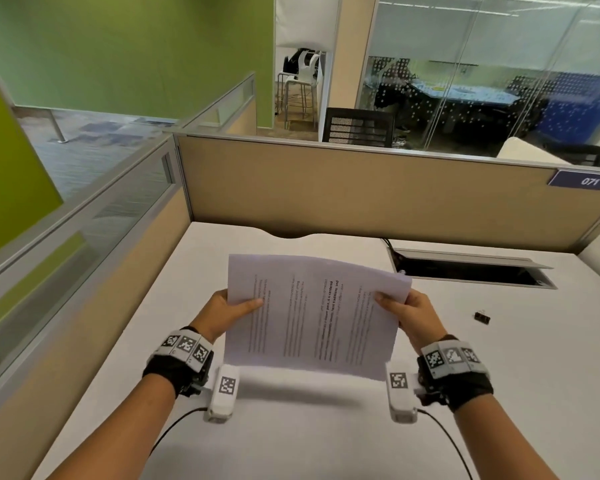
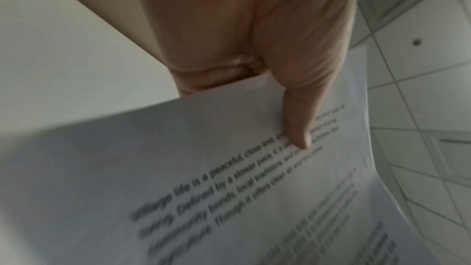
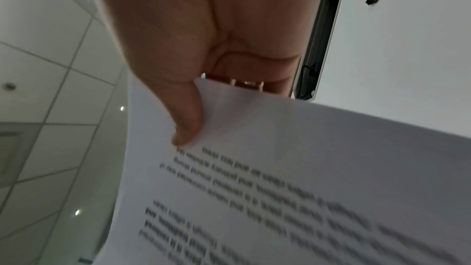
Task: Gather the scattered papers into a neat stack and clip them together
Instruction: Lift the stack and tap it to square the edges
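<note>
While the papers (image 1: 312, 313) hang in the middle of the frame, lifted off the white surface (image 1: 125, 358), both hands have them by the side edges. Look at the left hand (image 1: 227, 311): thumb laid flat across the printed face, the other fingers tucked behind, a firm pinch on the left edge. And the right hand (image 1: 407, 313) mirrors it on the right edge, thumb on top, fingers underneath. My guess is that's a squaring grip, one hand each side so the sheets can be tapped level on the surface below.

Thin white office paper, this, with rows of blurred black print running sideways to the person. It bows gently between the two pinches, soft and flexible, top edge arching away. From the right wrist view the near corner fans slightly under the thumb, so it looks like more than one sheet, edges not quite flush yet. How many, I can't tell.

Over at the right of the frame, well apart from the hands, a small black binder clip (image 1: 482, 317) lies on the surface, wire handles folded. It's untouched, so the clipping is not yet done. Behind it, upper right, there's an open cable hatch (image 1: 471, 270) in the surface, with a tan partition (image 1: 361, 192) beyond.
</note>
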